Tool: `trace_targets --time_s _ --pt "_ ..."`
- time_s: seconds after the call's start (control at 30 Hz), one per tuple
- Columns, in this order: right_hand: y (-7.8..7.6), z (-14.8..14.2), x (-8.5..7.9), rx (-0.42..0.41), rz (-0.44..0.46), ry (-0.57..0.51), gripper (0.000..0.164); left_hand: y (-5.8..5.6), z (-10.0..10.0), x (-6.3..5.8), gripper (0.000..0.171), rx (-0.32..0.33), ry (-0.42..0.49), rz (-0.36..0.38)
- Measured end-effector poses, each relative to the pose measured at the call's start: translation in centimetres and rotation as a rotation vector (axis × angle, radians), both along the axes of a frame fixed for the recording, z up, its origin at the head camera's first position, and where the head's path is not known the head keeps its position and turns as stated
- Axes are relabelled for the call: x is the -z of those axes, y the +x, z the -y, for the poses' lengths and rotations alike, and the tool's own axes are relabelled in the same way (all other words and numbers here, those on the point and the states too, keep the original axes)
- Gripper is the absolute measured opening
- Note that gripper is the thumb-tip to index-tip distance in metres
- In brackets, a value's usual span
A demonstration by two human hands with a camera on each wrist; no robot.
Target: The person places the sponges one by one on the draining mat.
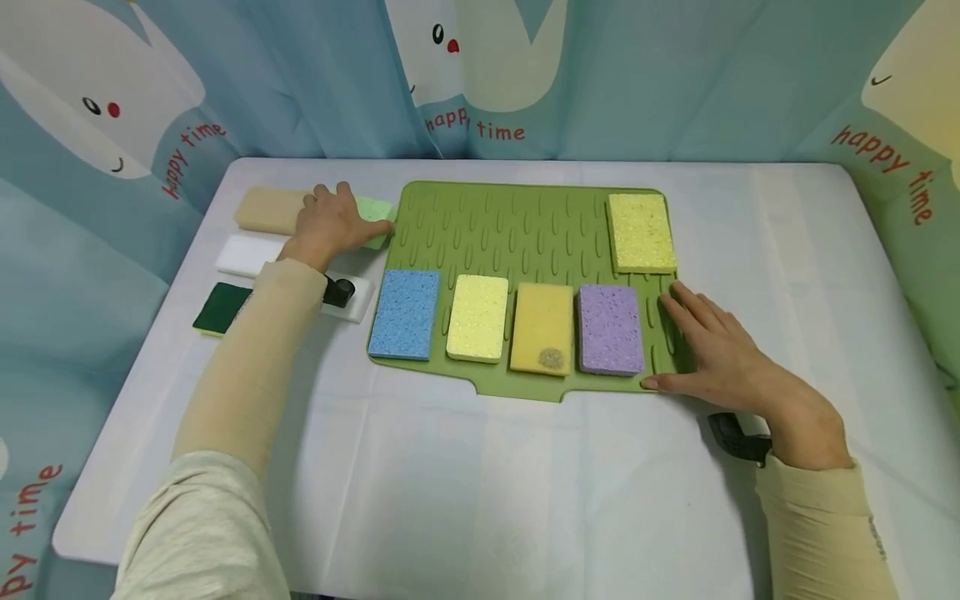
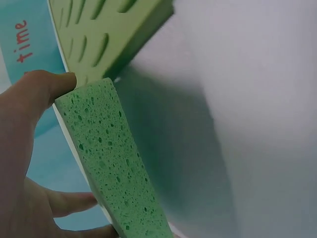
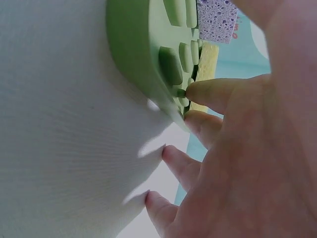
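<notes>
My left hand (image 1: 327,223) is at the left end of the green mat, spanning a light green sponge (image 2: 116,158). Its thumb presses one end of the sponge and the fingers curl at the far side. At the mat's right edge, my right hand (image 1: 723,358) has its fingers spread, two fingertips touching the ribbed mat (image 3: 171,64) and the others on the table. On the mat lie a blue sponge (image 1: 405,315), a pale yellow sponge (image 1: 477,318), an orange-yellow sponge (image 1: 542,321), a purple sponge (image 1: 610,329) and, at the back right corner, another yellow sponge (image 1: 641,233).
Left of the mat on the white table (image 1: 480,492) lie a beige sponge (image 1: 268,210), a white block (image 1: 247,255), a second white block (image 1: 360,302) partly behind the left wrist, and a dark green scouring pad (image 1: 221,307). A printed curtain (image 1: 645,83) hangs behind the table.
</notes>
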State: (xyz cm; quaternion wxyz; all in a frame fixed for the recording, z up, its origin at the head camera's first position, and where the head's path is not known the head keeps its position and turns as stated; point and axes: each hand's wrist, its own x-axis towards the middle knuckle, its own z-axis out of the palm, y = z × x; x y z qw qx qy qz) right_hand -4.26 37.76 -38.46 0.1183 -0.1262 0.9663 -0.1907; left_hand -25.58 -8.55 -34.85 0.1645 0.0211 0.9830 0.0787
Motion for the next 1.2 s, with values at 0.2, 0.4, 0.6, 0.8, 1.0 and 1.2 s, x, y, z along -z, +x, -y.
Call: trace_targets --time_s 0.2,0.4,0.6,0.8,1.0,1.2 --pt "-0.1 0.1 -0.1 0.029 0.023 0.024 0.121 0.0 -0.5 -0.6 0.105 0.035 0.012 -0.022" --pt "0.0 0.0 -0.2 0.042 0.044 0.04 0.122 0.3 -1.4 -1.3 0.103 0.087 0.055 -0.088" --pt "-0.1 0.0 -0.4 0.043 0.077 0.055 0.122 0.3 -2.6 -2.0 0.106 0.151 0.1 -0.112" --pt "-0.1 0.2 -0.4 0.042 0.083 0.054 0.121 0.5 -3.9 -2.3 0.107 0.217 0.111 -0.094" --pt "-0.1 0.2 -0.2 0.044 0.058 0.06 0.122 0.9 -5.7 -2.5 0.106 0.295 0.12 -0.104" --pt "0.0 0.1 -0.3 0.042 0.052 0.068 0.121 1.3 -7.7 -2.8 0.107 0.387 0.151 -0.115"
